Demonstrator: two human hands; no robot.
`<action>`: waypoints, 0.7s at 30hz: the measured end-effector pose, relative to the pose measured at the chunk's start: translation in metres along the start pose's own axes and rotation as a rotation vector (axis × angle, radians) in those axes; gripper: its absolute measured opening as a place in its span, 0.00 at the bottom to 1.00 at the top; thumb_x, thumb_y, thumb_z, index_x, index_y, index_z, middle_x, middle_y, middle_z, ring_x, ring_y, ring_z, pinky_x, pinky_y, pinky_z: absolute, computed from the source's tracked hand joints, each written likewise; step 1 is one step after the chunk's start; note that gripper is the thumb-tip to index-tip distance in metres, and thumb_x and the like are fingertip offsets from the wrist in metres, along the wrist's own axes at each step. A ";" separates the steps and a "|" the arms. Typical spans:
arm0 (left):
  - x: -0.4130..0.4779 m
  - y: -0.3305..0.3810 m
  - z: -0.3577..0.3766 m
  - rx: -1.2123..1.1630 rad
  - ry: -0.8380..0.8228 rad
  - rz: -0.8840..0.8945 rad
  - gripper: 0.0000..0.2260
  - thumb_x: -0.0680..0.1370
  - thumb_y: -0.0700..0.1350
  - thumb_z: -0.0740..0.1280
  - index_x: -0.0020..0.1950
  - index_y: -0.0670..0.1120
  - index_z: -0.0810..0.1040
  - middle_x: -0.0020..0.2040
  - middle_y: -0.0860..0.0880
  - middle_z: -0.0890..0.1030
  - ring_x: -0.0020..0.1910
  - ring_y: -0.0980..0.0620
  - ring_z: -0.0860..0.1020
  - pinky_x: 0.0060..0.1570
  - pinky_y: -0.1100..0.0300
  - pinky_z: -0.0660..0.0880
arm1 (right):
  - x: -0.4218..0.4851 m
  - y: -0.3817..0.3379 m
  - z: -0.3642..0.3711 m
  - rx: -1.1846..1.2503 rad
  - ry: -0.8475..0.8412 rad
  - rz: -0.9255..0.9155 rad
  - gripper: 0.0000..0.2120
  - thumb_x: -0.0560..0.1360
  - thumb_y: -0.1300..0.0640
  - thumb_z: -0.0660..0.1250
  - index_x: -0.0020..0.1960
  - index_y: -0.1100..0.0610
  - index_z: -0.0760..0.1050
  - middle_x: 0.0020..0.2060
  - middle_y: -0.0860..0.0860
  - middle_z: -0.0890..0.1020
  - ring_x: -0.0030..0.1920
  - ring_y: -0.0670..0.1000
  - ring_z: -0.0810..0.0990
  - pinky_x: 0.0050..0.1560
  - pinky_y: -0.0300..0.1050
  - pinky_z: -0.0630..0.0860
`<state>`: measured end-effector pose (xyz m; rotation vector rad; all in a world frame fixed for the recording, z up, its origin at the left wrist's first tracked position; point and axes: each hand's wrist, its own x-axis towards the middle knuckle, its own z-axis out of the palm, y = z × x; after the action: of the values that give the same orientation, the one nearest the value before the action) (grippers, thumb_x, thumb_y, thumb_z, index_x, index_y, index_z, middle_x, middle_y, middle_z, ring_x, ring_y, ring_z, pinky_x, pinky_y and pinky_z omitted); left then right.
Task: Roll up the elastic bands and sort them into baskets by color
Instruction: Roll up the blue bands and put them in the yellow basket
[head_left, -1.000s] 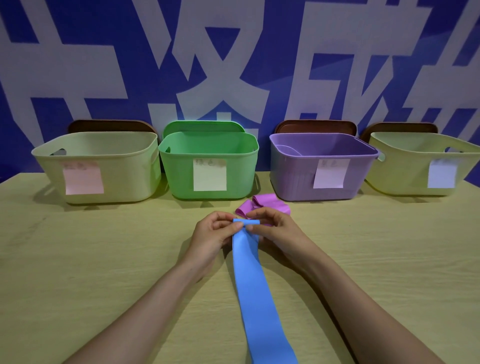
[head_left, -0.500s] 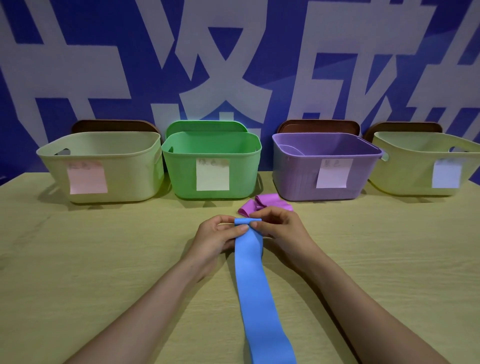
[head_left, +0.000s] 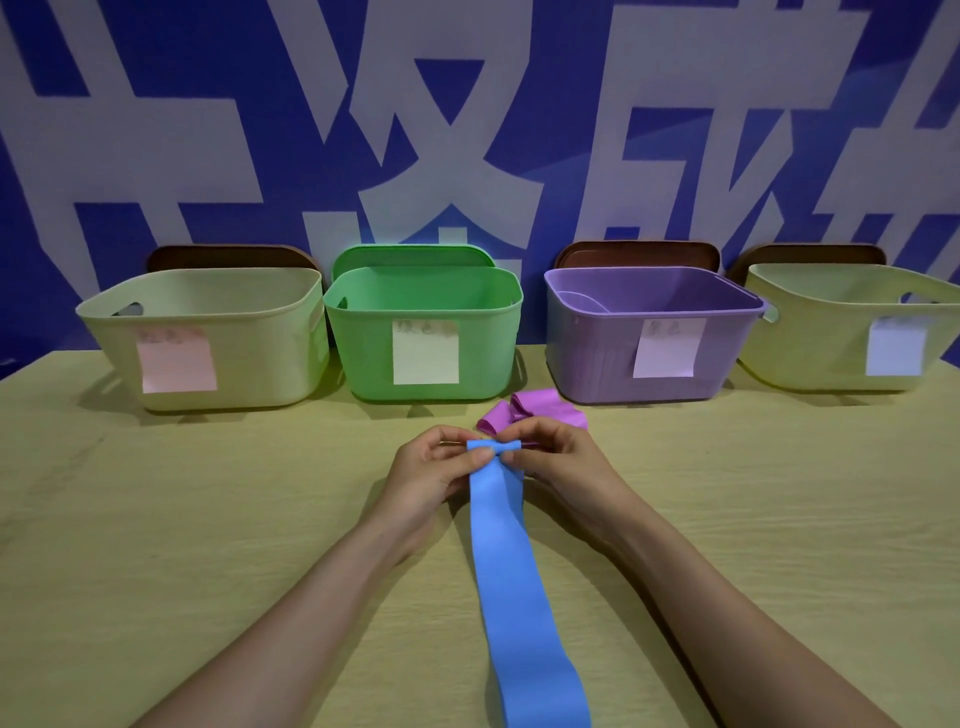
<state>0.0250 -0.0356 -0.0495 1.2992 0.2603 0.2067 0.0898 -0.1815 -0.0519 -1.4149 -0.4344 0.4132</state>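
A long blue elastic band lies flat on the wooden table, running from the near edge toward the baskets. Its far end is turned over into a small roll. My left hand and my right hand pinch that rolled end from either side, thumbs meeting at its middle. Just behind my hands lies a crumpled purple band. Along the back stand a pale yellow basket, a green basket, a purple basket and another pale yellow basket, each with a paper label.
Lids lean against the blue and white wall behind the baskets, such as the green lid. The wooden table stretches wide to the left and right of my arms.
The roll at the blue band's far end has grown slightly thicker as my fingers turned it toward me. My hands stay in about the same spot.
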 end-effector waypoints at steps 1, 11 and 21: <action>0.000 0.001 -0.001 0.004 0.004 0.007 0.08 0.72 0.33 0.70 0.49 0.39 0.78 0.42 0.44 0.84 0.39 0.52 0.83 0.39 0.63 0.79 | 0.000 0.000 0.001 0.038 -0.013 0.023 0.06 0.73 0.68 0.69 0.48 0.60 0.79 0.43 0.56 0.82 0.42 0.50 0.82 0.40 0.40 0.78; -0.002 0.000 0.003 0.004 -0.063 -0.053 0.12 0.73 0.34 0.70 0.55 0.41 0.76 0.45 0.44 0.84 0.42 0.50 0.83 0.43 0.61 0.80 | -0.001 0.001 0.000 -0.015 0.004 0.015 0.03 0.74 0.58 0.70 0.46 0.57 0.81 0.42 0.58 0.80 0.45 0.56 0.74 0.49 0.54 0.69; -0.004 0.001 0.001 -0.038 -0.062 -0.047 0.08 0.72 0.33 0.71 0.49 0.40 0.77 0.42 0.45 0.85 0.42 0.52 0.84 0.39 0.64 0.79 | -0.003 -0.002 -0.002 0.004 0.004 -0.010 0.07 0.70 0.70 0.70 0.45 0.60 0.81 0.42 0.58 0.81 0.44 0.54 0.79 0.46 0.45 0.77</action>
<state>0.0218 -0.0370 -0.0477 1.2588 0.2327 0.1304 0.0886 -0.1852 -0.0505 -1.4087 -0.4373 0.4030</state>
